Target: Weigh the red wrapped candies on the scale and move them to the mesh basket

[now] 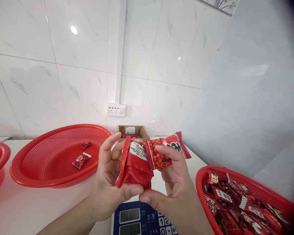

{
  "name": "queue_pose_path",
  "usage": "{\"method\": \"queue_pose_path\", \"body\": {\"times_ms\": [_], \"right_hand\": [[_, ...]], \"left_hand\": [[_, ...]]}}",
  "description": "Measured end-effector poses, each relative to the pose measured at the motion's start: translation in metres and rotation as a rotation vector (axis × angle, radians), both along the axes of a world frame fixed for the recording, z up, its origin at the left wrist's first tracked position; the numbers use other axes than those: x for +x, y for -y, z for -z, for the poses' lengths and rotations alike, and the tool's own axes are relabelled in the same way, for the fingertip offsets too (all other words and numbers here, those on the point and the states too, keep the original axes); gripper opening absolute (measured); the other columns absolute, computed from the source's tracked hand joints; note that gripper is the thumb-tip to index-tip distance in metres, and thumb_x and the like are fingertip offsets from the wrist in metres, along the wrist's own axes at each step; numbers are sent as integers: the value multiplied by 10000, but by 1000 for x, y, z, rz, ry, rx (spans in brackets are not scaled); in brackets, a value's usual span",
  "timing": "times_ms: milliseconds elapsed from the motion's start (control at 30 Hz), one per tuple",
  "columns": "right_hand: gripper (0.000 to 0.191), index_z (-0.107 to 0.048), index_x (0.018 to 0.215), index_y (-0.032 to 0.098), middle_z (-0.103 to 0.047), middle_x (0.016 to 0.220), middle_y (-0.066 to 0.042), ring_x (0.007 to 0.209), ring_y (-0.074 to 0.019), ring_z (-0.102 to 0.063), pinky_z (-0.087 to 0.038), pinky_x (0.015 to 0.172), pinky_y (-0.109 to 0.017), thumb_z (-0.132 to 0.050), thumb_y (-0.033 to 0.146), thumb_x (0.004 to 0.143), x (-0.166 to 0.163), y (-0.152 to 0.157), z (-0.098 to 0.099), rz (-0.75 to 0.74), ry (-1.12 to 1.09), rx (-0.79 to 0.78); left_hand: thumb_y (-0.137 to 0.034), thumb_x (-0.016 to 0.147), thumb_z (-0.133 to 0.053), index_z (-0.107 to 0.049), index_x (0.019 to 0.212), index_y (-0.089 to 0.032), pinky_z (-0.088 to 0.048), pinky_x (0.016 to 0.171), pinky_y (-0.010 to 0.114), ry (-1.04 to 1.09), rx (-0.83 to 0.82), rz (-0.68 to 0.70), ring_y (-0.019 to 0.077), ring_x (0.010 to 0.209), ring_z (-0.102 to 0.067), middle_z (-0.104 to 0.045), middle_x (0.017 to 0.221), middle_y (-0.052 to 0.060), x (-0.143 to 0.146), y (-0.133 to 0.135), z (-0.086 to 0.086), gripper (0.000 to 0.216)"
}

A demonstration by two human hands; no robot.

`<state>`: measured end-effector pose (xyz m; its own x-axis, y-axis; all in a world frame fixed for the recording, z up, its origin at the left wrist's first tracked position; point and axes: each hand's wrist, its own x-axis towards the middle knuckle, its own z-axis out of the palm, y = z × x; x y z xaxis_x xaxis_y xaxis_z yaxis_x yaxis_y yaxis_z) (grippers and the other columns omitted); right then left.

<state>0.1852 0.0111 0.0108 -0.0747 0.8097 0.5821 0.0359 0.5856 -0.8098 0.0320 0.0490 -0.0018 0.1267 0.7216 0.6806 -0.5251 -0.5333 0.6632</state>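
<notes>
My left hand [104, 182] is closed around a red snack packet [136, 164], whose white printed label faces up. My right hand [177, 186] grips another red snack packet [159, 151], printed with an orange crunchy snack and dark characters. The two packets touch side by side, and both thumbs come close together beneath them. Whether more packets sit behind is hidden. Directly below my hands lies a blue scale [147, 205] with grey displays and number keys; my right wrist covers part of its keypad.
A red perforated basket [44, 156] at left holds a few small packets [81, 160]. Another red basket [0, 151] shows at the left edge. At right, a red basket [203, 173] is full of packets. A cardboard box [143, 132] stands against the tiled wall [88, 98], below a socket [116, 110].
</notes>
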Motion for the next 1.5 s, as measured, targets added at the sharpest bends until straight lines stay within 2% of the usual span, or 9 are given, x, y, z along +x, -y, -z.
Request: {"method": "queue_pose_path", "body": {"times_ms": [200,367,600,833,1000,1233,1367,1500], "right_hand": [[780,-452,1274,500,-601,1336,46,1200,-214,-594,-536,976,-369,-866,223,674,-1,3,3,105,102,25],[732,-455,1249,477,-608,1306,37,1178,-218,-605,-536,971,-384,-840,209,686,-4,1,2,127,110,70],[718,-457,1238,448,-597,1307,13,1203,-258,-586,-497,1006,-459,-816,185,674,-6,0,4,152,81,119],[742,-466,1216,458,-636,1211,56,1060,-207,-645,-485,1007,-418,-801,112,652,-8,6,1,194,78,103],[723,-470,1207,452,-640,1218,47,1109,-219,-627,-476,998,-412,-787,109,655,-8,7,1,168,57,74],[608,-509,1221,408,-635,1234,16,1122,-215,-612,-525,913,-346,-733,171,708,-1,-1,-1,18,56,-45],[514,-524,1243,387,-622,1271,-4,1125,-216,-605,-490,990,-397,-709,211,796,4,-8,0,75,171,-39],[471,-546,1268,365,-606,1307,-28,1186,-235,-577,-466,1031,-423,-681,227,838,9,-13,0,134,229,10]], "left_hand": [[-370,678,-866,-453,1373,-464,-603,884,375,-24,22,133,306,1163,-637,-618,1320,45,-2,-1,2,814],[-363,692,-857,-458,1379,-458,-596,893,397,-11,7,203,326,1187,-623,-612,1333,57,-1,-5,2,800],[-400,665,-870,-462,1388,-443,-585,908,369,-57,-10,232,316,1185,-623,-609,1330,57,-3,-7,2,832],[-428,587,-900,-477,1379,-449,-568,934,396,-43,-38,244,327,1177,-625,-628,1292,51,-2,-9,5,898],[-400,589,-905,-481,1371,-464,-577,912,408,-64,-33,260,340,1197,-610,-612,1312,48,-3,-9,2,892],[-410,660,-871,-470,1382,-458,-525,991,417,-113,-45,204,309,1201,-603,-612,1322,45,-4,-10,1,827],[-308,724,-845,-492,1358,-413,-491,1037,388,-110,-32,36,268,1209,-591,-632,1285,41,-3,-10,2,733],[-191,741,-823,-460,1361,-429,-439,1072,372,-194,-56,-154,242,1261,-536,-582,1335,8,-4,-8,1,757]]}}
